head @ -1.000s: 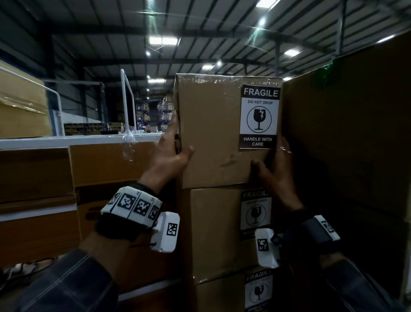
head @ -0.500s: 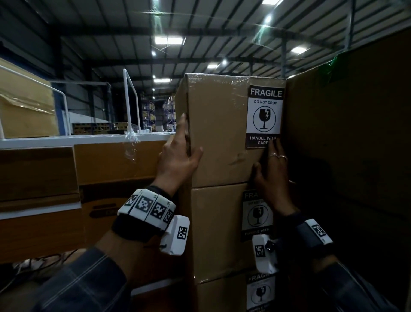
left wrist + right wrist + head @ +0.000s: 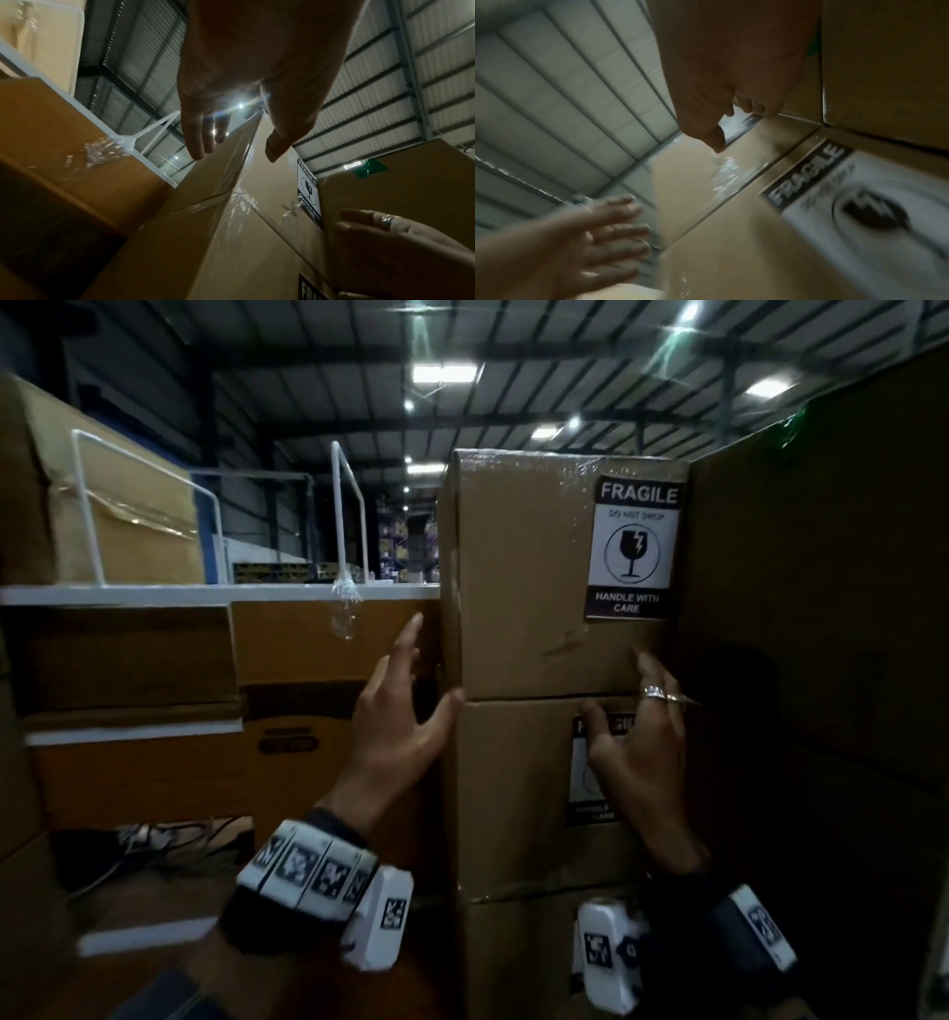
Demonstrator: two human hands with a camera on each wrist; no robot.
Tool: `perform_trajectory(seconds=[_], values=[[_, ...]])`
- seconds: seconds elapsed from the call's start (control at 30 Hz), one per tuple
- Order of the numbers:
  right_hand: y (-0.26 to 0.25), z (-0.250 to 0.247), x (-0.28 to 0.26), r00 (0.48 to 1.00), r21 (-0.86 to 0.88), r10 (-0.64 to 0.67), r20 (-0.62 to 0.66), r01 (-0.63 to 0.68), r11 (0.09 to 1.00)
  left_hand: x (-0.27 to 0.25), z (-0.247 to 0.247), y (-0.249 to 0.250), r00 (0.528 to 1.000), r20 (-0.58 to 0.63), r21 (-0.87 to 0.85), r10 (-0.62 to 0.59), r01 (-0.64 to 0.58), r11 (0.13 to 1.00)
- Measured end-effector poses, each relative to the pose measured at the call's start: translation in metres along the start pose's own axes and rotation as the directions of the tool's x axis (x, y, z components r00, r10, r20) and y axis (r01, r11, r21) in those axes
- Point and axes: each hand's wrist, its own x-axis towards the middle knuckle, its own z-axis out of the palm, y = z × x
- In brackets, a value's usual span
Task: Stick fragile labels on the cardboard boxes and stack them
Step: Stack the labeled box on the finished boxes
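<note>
At the stack: three cardboard boxes stood one upon another, and the top box [image 3: 534, 577] sat square on the middle box [image 3: 513, 793].
Top box: a clear film wrapped its upper edge, and its right side stood against a tall carton [image 3: 811, 618].
Top label [image 3: 632, 552]: a FRAGILE sticker lay flat on the upper right of the top box's front.
Middle label [image 3: 875, 205]: a second sticker sat on the middle box just under the top box, partly hidden in the head view.
Left hand [image 3: 398, 711]: it was spread, fingers straight, beside the top box's lower left corner and gripping nothing; whether the thumb touched the corner could not be told.
Right hand [image 3: 642, 737]: it was loosely spread with rings on two fingers, in front of the seam under the top box, holding nothing.
Left of the top box: a white shelf [image 3: 154, 595] ran above brown cartons [image 3: 328, 644].
</note>
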Motion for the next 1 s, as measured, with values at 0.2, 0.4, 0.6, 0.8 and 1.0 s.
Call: perform_trajectory(seconds=[0.2, 0.4, 0.6, 0.8, 1.0], values=[[0.014, 0.016, -0.111, 0.987, 0.138, -0.033, 0.156, 0.012, 0.990, -0.128, -0.029, -0.036, 0.979, 0.084, 0.074, -0.184, 0.178, 0.981], [0.022, 0.048, -0.226, 0.903, 0.287, -0.052, 0.427, -0.081, 0.955, -0.255, -0.089, -0.071, 0.890, 0.084, 0.226, -0.449, 0.422, 0.878], [-0.009, 0.085, -0.304, 0.800, 0.250, -0.011, 0.600, -0.174, 0.953, -0.329, -0.167, -0.076, 0.775, -0.056, 0.299, -0.630, 0.615, 0.730], [-0.067, 0.130, -0.356, 0.677, 0.293, -0.089, 0.731, -0.194, 0.936, -0.363, -0.255, -0.101, 0.734, -0.192, 0.321, -0.652, 0.674, 0.665], [-0.141, 0.200, -0.416, 0.605, 0.313, -0.126, 0.786, -0.214, 0.925, -0.387, -0.366, -0.143, 0.728, -0.293, 0.267, -0.620, 0.685, 0.678]])
